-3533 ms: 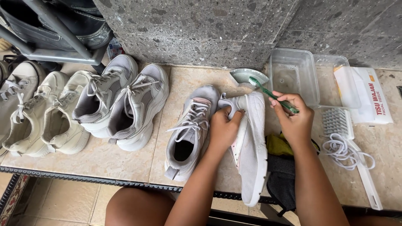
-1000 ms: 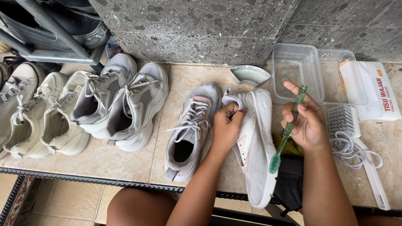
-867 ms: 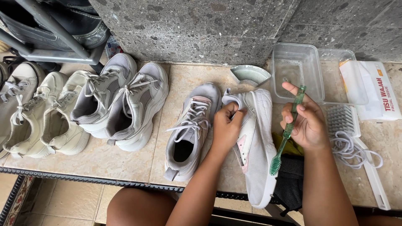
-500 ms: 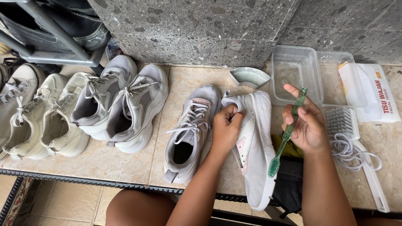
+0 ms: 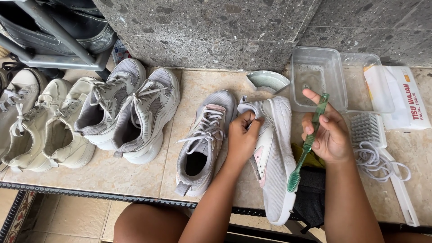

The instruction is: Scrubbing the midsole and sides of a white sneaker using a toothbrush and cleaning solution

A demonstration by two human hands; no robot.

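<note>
My left hand [image 5: 241, 137] grips the heel end of a white sneaker [image 5: 274, 157] that lies on its side on the tiled ledge, sole edge toward me. My right hand [image 5: 328, 135] holds a green toothbrush [image 5: 308, 144] upright-slanted, bristle head down near the shoe's side, handle tip pointing at the plastic tub. The matching grey-white sneaker [image 5: 202, 139] stands upright just left of my left hand, laces loose.
A clear plastic tub [image 5: 318, 76] with water and a small green dish [image 5: 268, 81] sit by the stone wall. A white scrub brush [image 5: 373, 135], loose white laces [image 5: 380, 159] and a tissue pack [image 5: 405, 96] lie right. Two more sneaker pairs [image 5: 135, 117] stand left; dark cloth [image 5: 310, 193] lies under my right wrist.
The toothbrush went from pointing at the tub, bristles up by the dish, to hanging bristle-down beside the shoe. In the last second both hands barely moved.
</note>
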